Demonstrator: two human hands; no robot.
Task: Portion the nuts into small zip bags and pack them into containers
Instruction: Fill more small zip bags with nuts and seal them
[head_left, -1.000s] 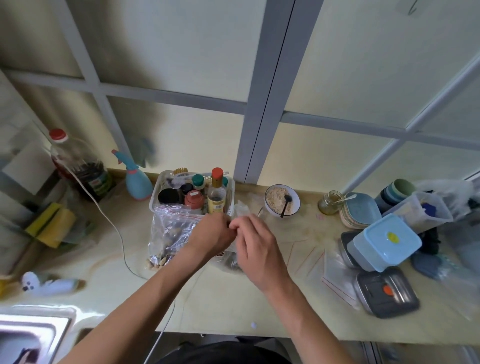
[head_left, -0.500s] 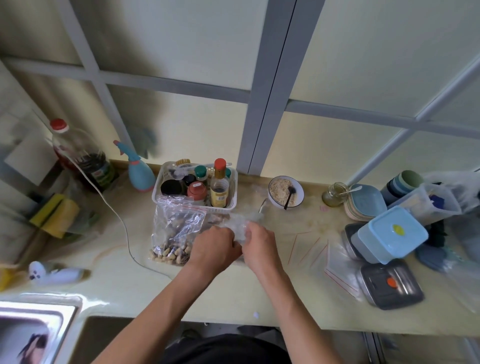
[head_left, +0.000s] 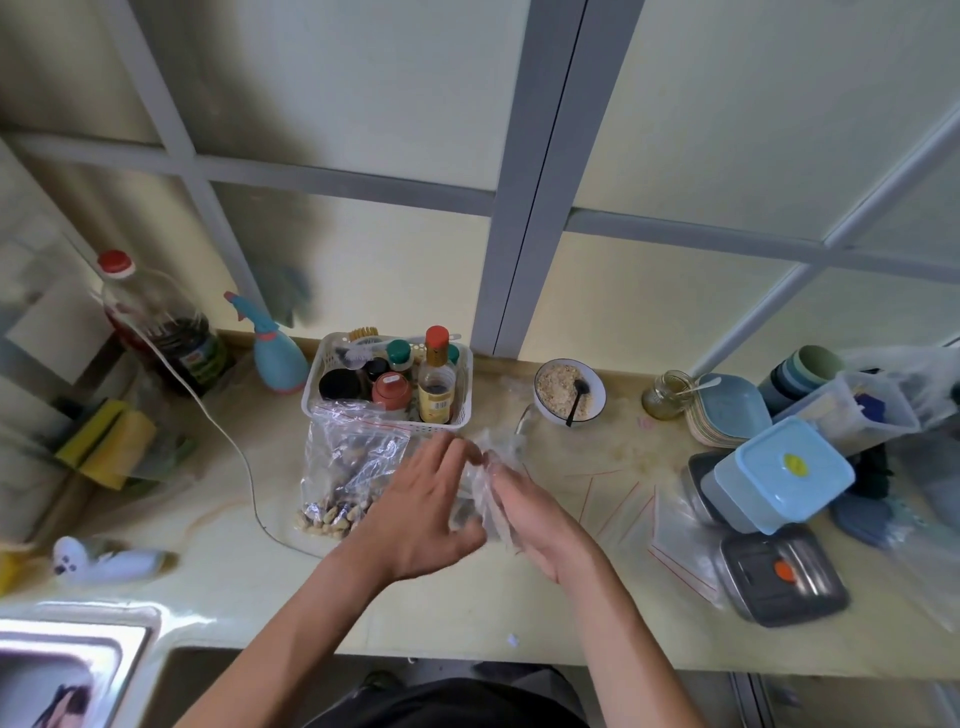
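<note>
A large clear zip bag of nuts (head_left: 349, 470) stands on the counter in front of the white basket. Just right of it, my right hand (head_left: 543, 519) grips a small clear zip bag (head_left: 491, 462) with a few dark nuts inside; the plastic drapes over its fingers. My left hand (head_left: 421, 512) lies against the left side of that bag with straight, spread fingers and the thumb under it. Several empty zip bags with red strips (head_left: 631, 501) lie flat to the right. A light blue lidded container (head_left: 784, 475) sits stacked on grey containers (head_left: 782, 577).
A white basket (head_left: 462, 415) of bottles and jars stands at the back. A bowl of oats with a spoon (head_left: 569, 389), a jar, stacked plates and cups fill the back right. A white cable (head_left: 244, 452) crosses the counter; the sink (head_left: 67, 670) is bottom left.
Both hands have come toward me with the small bag. My left hand's fingers have opened out from their grip on it, while my right hand keeps hold of it.
</note>
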